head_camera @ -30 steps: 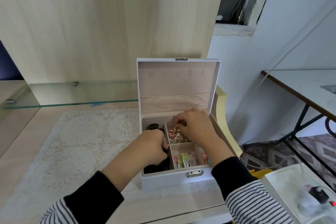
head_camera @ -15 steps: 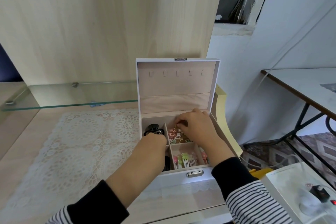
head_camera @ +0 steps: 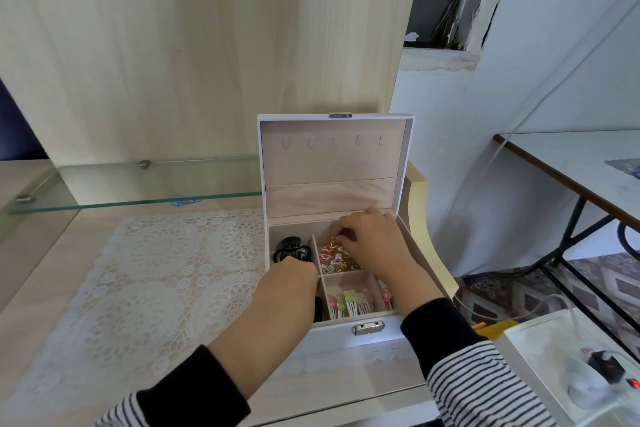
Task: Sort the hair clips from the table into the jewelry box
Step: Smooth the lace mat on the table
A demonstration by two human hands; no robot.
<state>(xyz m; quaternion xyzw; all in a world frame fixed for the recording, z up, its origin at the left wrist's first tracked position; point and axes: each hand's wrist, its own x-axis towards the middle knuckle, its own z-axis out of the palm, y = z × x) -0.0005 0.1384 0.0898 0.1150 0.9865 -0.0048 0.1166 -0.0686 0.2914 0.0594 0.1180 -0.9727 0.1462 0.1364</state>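
The white jewelry box stands open on the table with its lid upright. Its long left compartment holds black claw clips. The back right compartment holds small pink and gold clips, and the front right one holds pastel comb clips. My left hand dips down into the left compartment, and its fingers are hidden behind the wrist. My right hand hovers over the back right compartment, fingertips pinched on a small gold clip.
A white lace mat covers the table left of the box. A glass shelf runs along the wooden back panel. A power strip with plugs lies at the lower right. A side table stands further right.
My left hand has gone from a fist above the left compartment to reaching down inside it. My right hand has stayed over the back right compartment, fingers still working the small clips.
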